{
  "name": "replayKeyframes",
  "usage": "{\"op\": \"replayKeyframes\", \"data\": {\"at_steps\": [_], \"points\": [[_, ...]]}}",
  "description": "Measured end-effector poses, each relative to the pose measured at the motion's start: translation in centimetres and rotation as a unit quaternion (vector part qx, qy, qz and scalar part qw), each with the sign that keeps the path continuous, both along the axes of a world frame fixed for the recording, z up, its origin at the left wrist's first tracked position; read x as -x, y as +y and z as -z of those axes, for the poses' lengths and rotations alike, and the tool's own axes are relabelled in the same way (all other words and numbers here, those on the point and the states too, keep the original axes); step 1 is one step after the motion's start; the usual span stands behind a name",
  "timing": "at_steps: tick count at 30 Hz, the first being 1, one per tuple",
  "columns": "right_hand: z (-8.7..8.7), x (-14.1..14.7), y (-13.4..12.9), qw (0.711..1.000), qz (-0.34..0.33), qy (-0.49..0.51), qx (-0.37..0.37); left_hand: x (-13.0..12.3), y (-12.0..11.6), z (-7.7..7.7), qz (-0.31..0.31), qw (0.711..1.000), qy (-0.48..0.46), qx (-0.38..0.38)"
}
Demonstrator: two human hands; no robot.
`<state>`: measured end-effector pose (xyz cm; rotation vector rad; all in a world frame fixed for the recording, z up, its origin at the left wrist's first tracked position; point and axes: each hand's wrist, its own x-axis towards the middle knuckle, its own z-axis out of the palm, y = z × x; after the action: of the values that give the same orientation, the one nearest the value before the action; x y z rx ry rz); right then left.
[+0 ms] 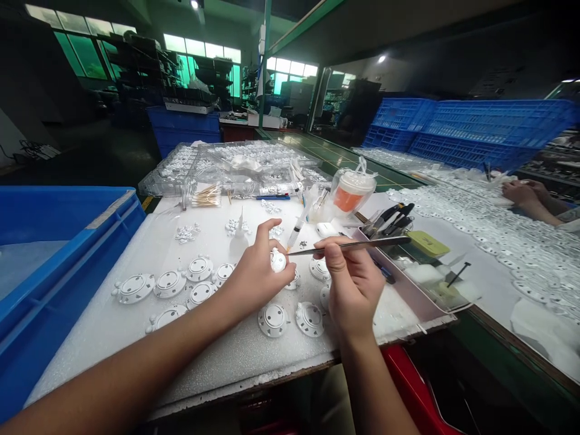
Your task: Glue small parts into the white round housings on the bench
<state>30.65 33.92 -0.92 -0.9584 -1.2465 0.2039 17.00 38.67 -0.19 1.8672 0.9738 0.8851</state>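
Observation:
Between the thumb and fingers of my left hand [258, 270] is a small round white part [278, 260], partly hidden by the fingers. My right hand [354, 287] grips a pair of dark metal tweezers [362, 244], whose tip points left and reaches the edge of that part. Below and around my hands lie several white round disc-shaped pieces [310, 318] with dark marks, on a white foam sheet [217, 362]. Just behind the fingers are a syringe [296, 229], a small translucent bottle [238, 241] and little heaps of small white parts [187, 232].
A blue bin [67, 260] stands at the left. Cotton swabs [207, 196], clear trays [199, 160] and an orange-and-white cup [352, 192] are at the back. A tool box [421, 302] borders the right. Beyond it, a co-worker's hands [525, 193] are over another table.

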Motion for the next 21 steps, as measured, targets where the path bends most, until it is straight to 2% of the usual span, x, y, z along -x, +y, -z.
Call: {"op": "replayKeyframes", "data": {"at_steps": [3,6,9,11,13,16,19,21], "points": [[0.3,-0.2,0.2,1.000,0.021,-0.010,0.008,0.1,0.0,-0.1,-0.018,1.000,0.005,0.004],[0.6,-1.1,0.5,0.998,0.058,-0.016,0.022,0.2,0.1,-0.5,-0.069,0.997,0.011,0.011],[1.0,-2.2,0.5,0.990,0.112,-0.064,0.058,0.3,0.2,-0.9,-0.108,0.994,0.007,0.031],[1.4,-2.7,0.2,0.981,0.136,-0.108,0.088,0.3,0.1,-1.1,-0.114,0.993,0.004,0.044],[1.9,-3.0,-0.3,0.975,0.127,-0.133,0.123,0.3,0.1,-1.1,-0.108,0.993,0.006,0.047],[2.5,-2.9,-1.2,0.972,0.092,-0.150,0.156,0.5,0.1,-1.0,-0.072,0.996,0.040,0.027],[2.7,-2.8,-1.6,0.972,0.104,-0.152,0.147,0.6,0.1,-0.5,0.015,0.992,0.125,-0.021],[2.7,-2.7,-1.6,0.972,0.112,-0.148,0.146,0.6,0.1,-0.1,0.071,0.976,0.194,-0.072]]}}
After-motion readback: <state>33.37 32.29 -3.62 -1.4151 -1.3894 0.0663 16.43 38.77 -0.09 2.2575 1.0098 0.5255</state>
